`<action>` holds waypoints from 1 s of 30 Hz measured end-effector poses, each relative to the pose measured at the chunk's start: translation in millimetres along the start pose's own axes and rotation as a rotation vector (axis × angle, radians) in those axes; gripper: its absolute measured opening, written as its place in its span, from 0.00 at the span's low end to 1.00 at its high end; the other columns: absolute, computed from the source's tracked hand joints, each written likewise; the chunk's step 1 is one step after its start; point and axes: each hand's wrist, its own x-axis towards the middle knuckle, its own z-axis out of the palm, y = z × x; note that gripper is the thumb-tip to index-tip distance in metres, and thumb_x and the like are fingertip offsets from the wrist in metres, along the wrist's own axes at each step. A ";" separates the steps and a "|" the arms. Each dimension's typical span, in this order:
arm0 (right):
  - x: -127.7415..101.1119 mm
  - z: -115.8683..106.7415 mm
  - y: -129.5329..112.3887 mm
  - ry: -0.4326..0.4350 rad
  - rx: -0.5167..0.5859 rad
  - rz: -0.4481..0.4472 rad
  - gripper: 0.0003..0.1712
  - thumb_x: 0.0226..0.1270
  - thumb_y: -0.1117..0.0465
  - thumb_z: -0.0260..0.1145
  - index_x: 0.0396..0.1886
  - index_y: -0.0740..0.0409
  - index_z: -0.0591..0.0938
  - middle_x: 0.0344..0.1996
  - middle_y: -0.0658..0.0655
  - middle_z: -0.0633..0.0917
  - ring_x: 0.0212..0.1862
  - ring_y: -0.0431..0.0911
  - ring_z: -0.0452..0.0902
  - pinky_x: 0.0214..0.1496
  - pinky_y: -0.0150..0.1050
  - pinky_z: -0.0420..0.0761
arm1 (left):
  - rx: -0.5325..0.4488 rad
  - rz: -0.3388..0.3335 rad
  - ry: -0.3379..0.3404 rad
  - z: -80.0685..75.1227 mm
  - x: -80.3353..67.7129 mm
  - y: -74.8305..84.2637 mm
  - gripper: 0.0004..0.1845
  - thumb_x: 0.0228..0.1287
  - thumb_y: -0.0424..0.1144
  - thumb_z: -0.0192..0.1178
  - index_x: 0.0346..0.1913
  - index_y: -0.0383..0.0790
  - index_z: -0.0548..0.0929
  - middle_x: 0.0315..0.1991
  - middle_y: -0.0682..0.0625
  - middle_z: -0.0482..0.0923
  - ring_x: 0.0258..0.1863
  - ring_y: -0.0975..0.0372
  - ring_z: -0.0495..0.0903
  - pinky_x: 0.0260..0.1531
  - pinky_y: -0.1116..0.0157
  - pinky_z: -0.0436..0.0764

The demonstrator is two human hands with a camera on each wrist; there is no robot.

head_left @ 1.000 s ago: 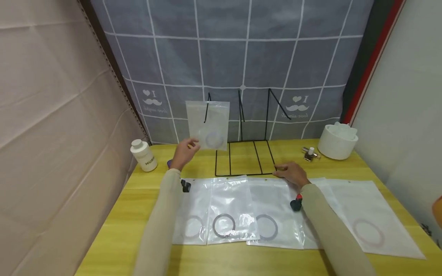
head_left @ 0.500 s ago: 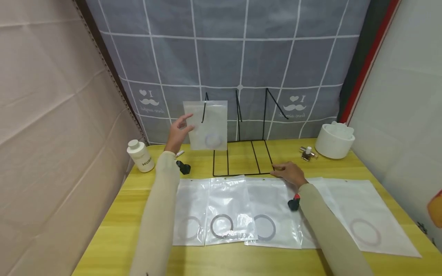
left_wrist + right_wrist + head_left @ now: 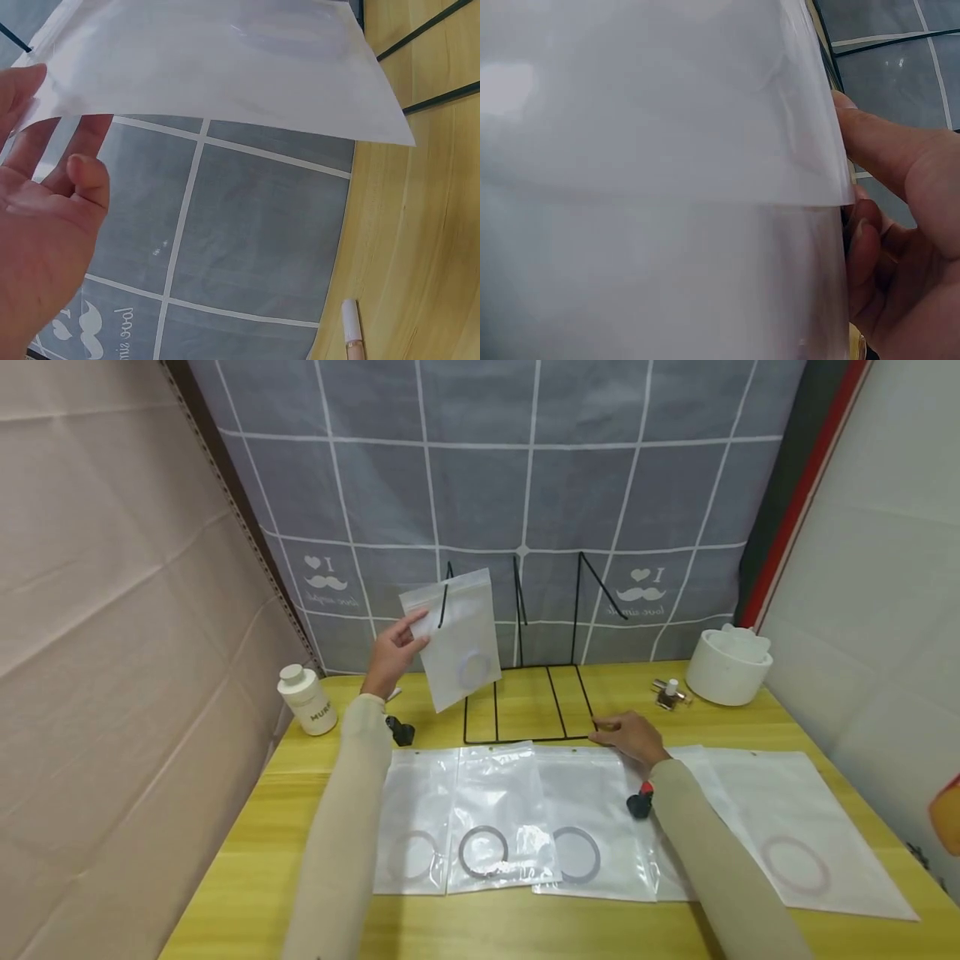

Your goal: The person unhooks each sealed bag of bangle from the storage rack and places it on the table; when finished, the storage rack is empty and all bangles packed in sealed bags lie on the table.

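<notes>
A clear-fronted zip bag point(image 3: 459, 639) with a pale ring in it hangs tilted on the left hook of a black wire display rack point(image 3: 558, 702). My left hand point(image 3: 392, 653) pinches the bag's left edge near the top, thumb in front and fingers behind, as the left wrist view shows. My right hand point(image 3: 632, 737) holds the front right corner of the rack's base. In the right wrist view, flat bags point(image 3: 660, 150) hide part of that hand's fingertips. The middle and right hooks of the rack carry nothing.
Several zip bags point(image 3: 502, 793) with rings lie in an overlapping row along the front. A white bottle point(image 3: 309, 700) stands at left, with a small white-capped tube point(image 3: 351, 330) near it. At right are a small bottle point(image 3: 667, 695) and a white round container point(image 3: 729, 668).
My left hand has risen from the bag's lower left side to its upper left edge and taken hold. The hanging bag has swung and tilted. My right hand stays on the rack.
</notes>
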 end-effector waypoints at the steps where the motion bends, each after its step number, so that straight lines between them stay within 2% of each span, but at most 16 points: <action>1: 0.3 0.3 -0.2 0.000 -0.001 0.004 0.35 0.62 0.38 0.72 0.66 0.48 0.81 0.61 0.66 0.81 0.59 0.61 0.78 0.53 0.54 0.79 | 0.008 0.012 0.010 0.2 0.9 -2.9 0.27 0.70 0.31 0.63 0.70 0.48 0.76 0.62 0.44 0.80 0.40 0.66 0.80 0.34 0.73 0.75; 2: 0.5 0.3 -0.1 -0.002 -0.005 0.004 0.36 0.62 0.38 0.71 0.66 0.48 0.80 0.62 0.66 0.81 0.59 0.61 0.78 0.53 0.55 0.78 | 0.022 0.025 0.019 0.3 1.4 -5.3 0.27 0.70 0.32 0.63 0.70 0.48 0.76 0.64 0.44 0.79 0.45 0.65 0.82 0.39 0.73 0.78; 5: 1.2 1.0 0.0 -0.002 -0.006 0.004 0.35 0.63 0.38 0.71 0.66 0.48 0.80 0.62 0.66 0.80 0.60 0.62 0.77 0.55 0.57 0.78 | 0.049 0.064 0.041 0.6 1.5 -9.9 0.28 0.69 0.30 0.64 0.70 0.49 0.76 0.66 0.44 0.77 0.54 0.58 0.83 0.51 0.69 0.81; 8: 0.7 1.7 -0.4 -0.004 -0.006 -0.001 0.35 0.63 0.39 0.71 0.67 0.48 0.80 0.63 0.66 0.80 0.60 0.62 0.77 0.55 0.57 0.77 | 0.074 0.089 0.059 0.2 -1.4 -10.8 0.28 0.67 0.29 0.65 0.69 0.48 0.77 0.65 0.43 0.78 0.54 0.55 0.83 0.52 0.66 0.82; 10: 0.3 1.9 -0.5 -0.004 -0.003 0.003 0.35 0.63 0.39 0.71 0.66 0.47 0.80 0.62 0.66 0.80 0.60 0.61 0.77 0.55 0.56 0.78 | 0.094 0.105 0.065 -0.4 -4.9 -10.3 0.28 0.67 0.28 0.65 0.69 0.47 0.77 0.67 0.45 0.76 0.52 0.59 0.84 0.49 0.69 0.82; 11: -0.1 1.7 -0.4 -0.006 -0.008 0.002 0.35 0.63 0.39 0.71 0.67 0.48 0.80 0.62 0.66 0.80 0.60 0.62 0.77 0.55 0.56 0.78 | 0.102 0.112 0.063 -0.7 -7.4 -9.0 0.28 0.67 0.28 0.65 0.69 0.46 0.78 0.67 0.45 0.76 0.48 0.62 0.84 0.46 0.71 0.82; 12: -0.3 1.3 -0.3 -0.007 -0.013 0.001 0.36 0.63 0.38 0.71 0.67 0.48 0.80 0.62 0.66 0.80 0.60 0.62 0.77 0.55 0.56 0.78 | 0.112 0.124 0.062 -1.0 -10.3 -7.2 0.27 0.67 0.27 0.64 0.68 0.44 0.78 0.68 0.45 0.75 0.41 0.64 0.83 0.41 0.73 0.81; 14: -0.5 0.3 -0.4 -0.006 -0.009 0.007 0.35 0.63 0.38 0.71 0.66 0.48 0.80 0.62 0.66 0.81 0.60 0.62 0.77 0.55 0.56 0.77 | 0.127 0.145 0.055 -1.4 -17.8 -0.5 0.26 0.67 0.25 0.63 0.68 0.41 0.78 0.69 0.44 0.74 0.27 0.70 0.75 0.31 0.76 0.76; 16: -0.5 -1.0 -0.3 -0.004 -0.013 0.006 0.36 0.62 0.38 0.71 0.66 0.48 0.80 0.62 0.66 0.81 0.60 0.62 0.77 0.55 0.56 0.77 | 0.127 0.164 0.044 -1.8 -26.3 8.5 0.25 0.67 0.24 0.62 0.67 0.37 0.78 0.69 0.42 0.74 0.19 0.70 0.63 0.24 0.75 0.70; 18: -0.3 -2.0 -0.3 0.000 -0.012 0.005 0.36 0.62 0.37 0.71 0.66 0.47 0.80 0.61 0.66 0.81 0.60 0.62 0.77 0.55 0.57 0.77 | 0.124 0.179 0.031 -2.3 -35.4 17.8 0.25 0.67 0.23 0.62 0.67 0.35 0.78 0.68 0.40 0.74 0.15 0.67 0.54 0.21 0.73 0.66; 22: 1.3 -1.2 1.1 -0.004 -0.009 0.008 0.36 0.62 0.37 0.71 0.66 0.47 0.80 0.62 0.66 0.80 0.60 0.62 0.76 0.55 0.57 0.77 | 0.151 0.175 0.032 -3.7 -51.9 30.2 0.24 0.67 0.25 0.63 0.66 0.35 0.79 0.66 0.42 0.77 0.15 0.68 0.57 0.23 0.74 0.70; 23: 1.8 -0.6 1.6 -0.005 -0.006 0.013 0.36 0.62 0.37 0.72 0.66 0.47 0.80 0.62 0.66 0.80 0.60 0.62 0.76 0.56 0.57 0.77 | 0.158 0.173 0.035 -4.1 -55.2 32.0 0.24 0.67 0.25 0.63 0.66 0.35 0.79 0.63 0.42 0.79 0.15 0.68 0.58 0.23 0.73 0.70; 25: 2.3 0.5 2.1 -0.004 -0.002 0.020 0.36 0.61 0.37 0.72 0.66 0.47 0.80 0.63 0.66 0.80 0.61 0.62 0.76 0.56 0.58 0.76 | 0.174 0.173 0.038 -5.0 -61.2 34.5 0.23 0.67 0.26 0.63 0.65 0.35 0.80 0.52 0.44 0.83 0.14 0.68 0.57 0.19 0.73 0.68; 26: 2.5 1.1 2.2 -0.003 0.002 0.025 0.36 0.61 0.37 0.72 0.66 0.46 0.80 0.63 0.66 0.80 0.61 0.62 0.76 0.57 0.58 0.76 | 0.176 0.176 0.037 -5.4 -63.6 35.2 0.23 0.67 0.26 0.63 0.65 0.35 0.80 0.43 0.44 0.83 0.14 0.68 0.57 0.18 0.73 0.66; 28: 2.4 1.7 2.1 0.000 0.003 0.029 0.36 0.61 0.37 0.72 0.66 0.46 0.80 0.63 0.66 0.80 0.61 0.62 0.76 0.56 0.58 0.76 | 0.169 0.187 0.032 -6.7 -67.2 35.5 0.22 0.67 0.25 0.63 0.64 0.34 0.80 0.27 0.47 0.75 0.13 0.67 0.54 0.14 0.72 0.61; 30: 1.7 2.0 1.6 0.001 0.005 0.032 0.36 0.61 0.37 0.72 0.66 0.47 0.80 0.63 0.66 0.80 0.60 0.62 0.76 0.56 0.57 0.76 | 0.166 0.191 0.030 -8.3 -69.8 34.0 0.22 0.67 0.26 0.63 0.63 0.34 0.81 0.18 0.51 0.61 0.13 0.66 0.53 0.14 0.71 0.59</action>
